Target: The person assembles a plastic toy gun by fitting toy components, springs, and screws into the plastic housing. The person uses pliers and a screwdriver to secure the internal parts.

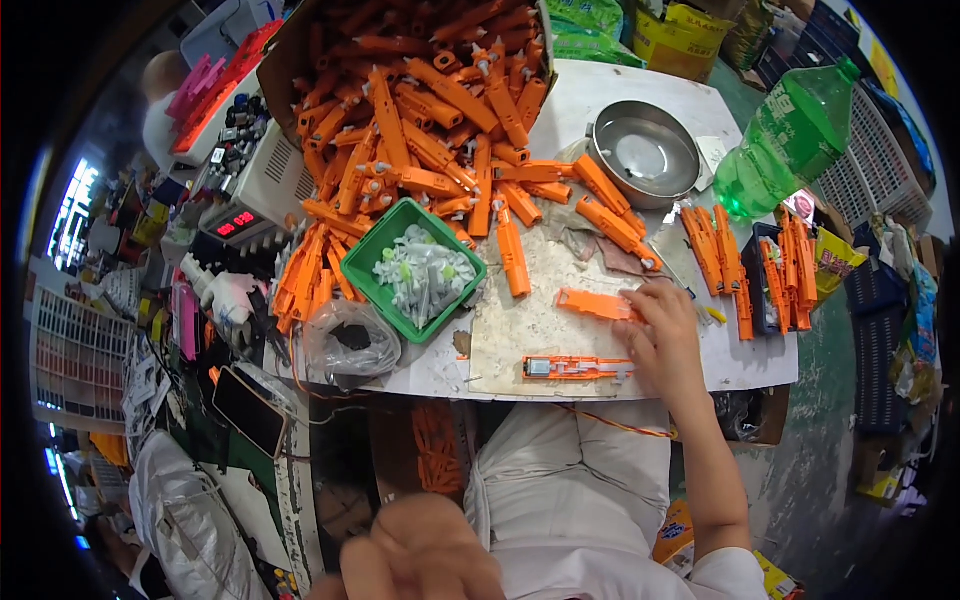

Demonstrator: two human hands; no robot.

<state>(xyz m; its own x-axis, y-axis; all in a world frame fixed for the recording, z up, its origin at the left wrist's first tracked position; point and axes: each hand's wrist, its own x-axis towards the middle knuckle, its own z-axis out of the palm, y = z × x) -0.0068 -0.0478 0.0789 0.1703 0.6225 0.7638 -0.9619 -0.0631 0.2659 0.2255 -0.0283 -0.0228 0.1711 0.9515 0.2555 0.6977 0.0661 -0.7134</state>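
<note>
My right hand [668, 335] is over the front right of the work table, its fingers closed on the right end of an orange plastic shell half [588, 302]. Just below that shell lies an open orange housing [575, 368] with white and grey parts inside, near the table's front edge and beside my right hand. My left hand [420, 555] is low in the picture, off the table and above my lap. It is close and smeared by motion, so its fingers cannot be read clearly.
A big box heaped with orange housings [430, 110] spills onto the table [690, 90]. In front of it stands a green bin [415, 330] of small pale parts. A steel bowl [648, 150], a green bottle [790, 140] and grouped orange pieces [715, 250] are on the right.
</note>
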